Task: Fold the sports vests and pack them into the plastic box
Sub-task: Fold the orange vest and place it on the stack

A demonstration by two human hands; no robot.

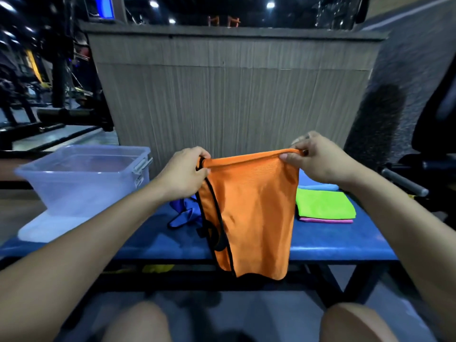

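An orange sports vest (251, 211) with black trim hangs folded in the air over the blue bench (333, 240). My left hand (183, 172) pinches its top left corner and my right hand (318, 160) pinches its top right corner. A crumpled blue vest (183, 213) lies on the bench behind the orange one, partly hidden. Folded vests lie in a stack at the right: green (325, 203) on top, pink (328, 220) under it, a light blue one (318, 186) behind. The clear plastic box (81, 178) stands at the bench's left end and looks empty.
A white lid (49, 228) lies under the box. A grey ribbed partition (234, 95) rises right behind the bench. Gym equipment stands at the far left and right. Something yellow (158, 268) lies under the bench. My knees show at the bottom.
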